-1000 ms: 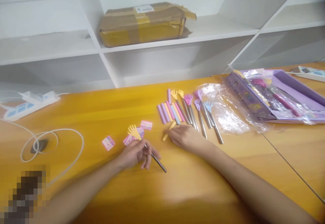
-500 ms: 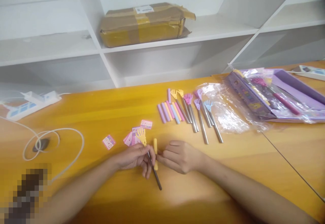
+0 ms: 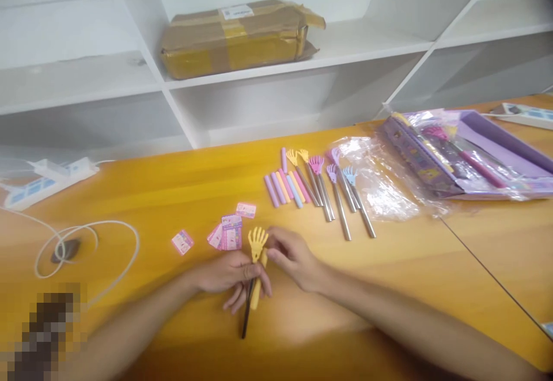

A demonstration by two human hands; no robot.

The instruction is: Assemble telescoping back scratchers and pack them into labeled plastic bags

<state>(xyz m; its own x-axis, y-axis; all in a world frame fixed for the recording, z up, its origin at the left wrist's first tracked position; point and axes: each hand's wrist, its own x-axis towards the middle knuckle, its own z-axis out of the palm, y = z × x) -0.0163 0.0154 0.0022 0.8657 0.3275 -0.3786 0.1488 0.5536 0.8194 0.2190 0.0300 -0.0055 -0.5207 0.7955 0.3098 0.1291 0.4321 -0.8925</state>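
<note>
My left hand (image 3: 228,277) is closed round a small yellow back scratcher (image 3: 257,243) with a hand-shaped head and a metal rod that points toward me. A yellow sleeve (image 3: 256,290) lies along the rod under my fingers. My right hand (image 3: 291,257) pinches at the scratcher's head from the right. Both hands rest low over the orange table (image 3: 151,191). Just left of them lie several small pink cards (image 3: 231,232).
Behind my hands lies a row of pastel sleeves (image 3: 285,185) and several more scratchers (image 3: 337,188), then crumpled clear plastic (image 3: 380,185) and a purple box (image 3: 470,156). A white power strip (image 3: 47,176) and coiled cable (image 3: 86,243) are at the left. A taped parcel (image 3: 237,35) sits on the white shelf.
My right hand picked the yellow sleeve off the table and brought it to the scratcher in my left hand. The scratcher has turned upright, its rod now pointing toward me.
</note>
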